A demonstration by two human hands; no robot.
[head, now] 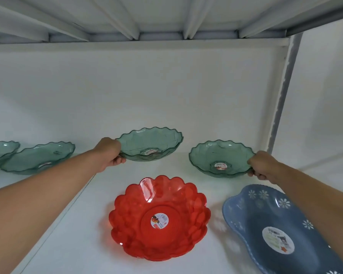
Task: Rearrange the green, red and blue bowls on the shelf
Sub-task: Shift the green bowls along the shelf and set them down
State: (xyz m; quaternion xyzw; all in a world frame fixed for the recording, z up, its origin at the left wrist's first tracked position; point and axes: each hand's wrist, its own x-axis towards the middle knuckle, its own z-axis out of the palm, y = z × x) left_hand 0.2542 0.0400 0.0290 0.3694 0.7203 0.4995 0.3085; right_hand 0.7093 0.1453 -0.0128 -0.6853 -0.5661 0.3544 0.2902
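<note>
My left hand [111, 153] grips the left rim of a clear green scalloped bowl [154, 141], which is tilted and lifted a little off the white shelf [87, 224]. My right hand [262, 165] holds the right rim of a second green bowl [210, 155] near the shelf's back right. A red petal-shaped bowl [158, 216] with a round sticker lies in front, between my arms. A blue bowl [269, 224] with white flowers lies at the front right, partly under my right forearm.
Two more green bowls [38, 157] [0, 151] rest at the back left, one overlapping the other. The upper shelf's ribbed underside [147, 20] hangs close overhead. A white upright post [281, 95] bounds the right side, and a white back wall [127, 91] closes the shelf.
</note>
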